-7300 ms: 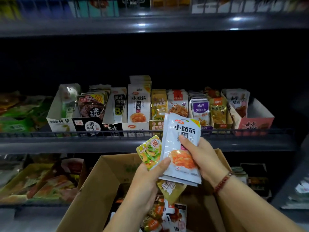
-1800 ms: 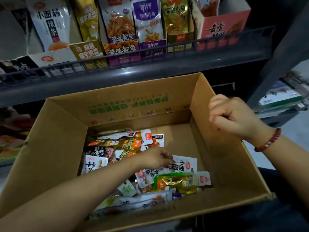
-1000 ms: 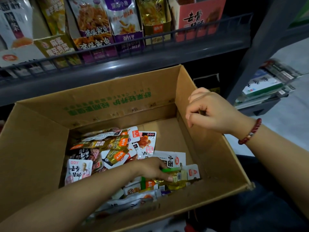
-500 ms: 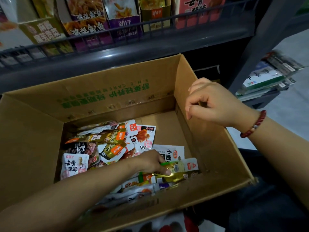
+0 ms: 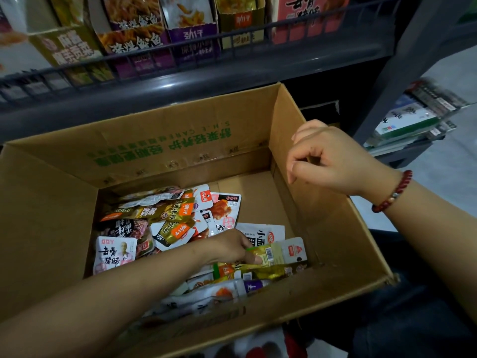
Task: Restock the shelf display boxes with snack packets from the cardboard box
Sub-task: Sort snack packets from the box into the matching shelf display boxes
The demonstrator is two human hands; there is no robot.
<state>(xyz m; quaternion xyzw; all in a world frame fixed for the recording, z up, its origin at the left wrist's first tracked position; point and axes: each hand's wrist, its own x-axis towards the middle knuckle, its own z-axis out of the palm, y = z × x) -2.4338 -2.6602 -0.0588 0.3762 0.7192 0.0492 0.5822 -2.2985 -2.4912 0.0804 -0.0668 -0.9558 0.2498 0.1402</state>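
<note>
Left hand (image 5: 232, 248): down inside the box (image 5: 64, 208), fingers curled onto a yellow-green packet (image 5: 268, 254) near the front right of the pile. I pinch it at its edge; it looks the easiest one to lift clear of the rest.
Right hand (image 5: 333, 161): resting on the box's right flap, fingers loosely curled, thumb near forefinger, holding nothing that I can see. It looks to be steadying the box while the other hand digs.
Box: plain brown cardboard, flaps standing open, green print on the inside of the far flap. It sits just below the shelf (image 5: 180, 91), so each packet has a short way up.
Packets (image 5: 167, 223): small flat pouches, glossy and crinkled, in gold, white, orange and dark red. They lie loose and overlapping across the left and front of the floor; bare cardboard shows at the back right.
Display boxes (image 5: 191, 40): printed card trays standing in a row behind the shelf's dark wire rail, packets upright inside, faces forward.
Step, as I judge it: picking the next packet; much stock is left to shelve.
</note>
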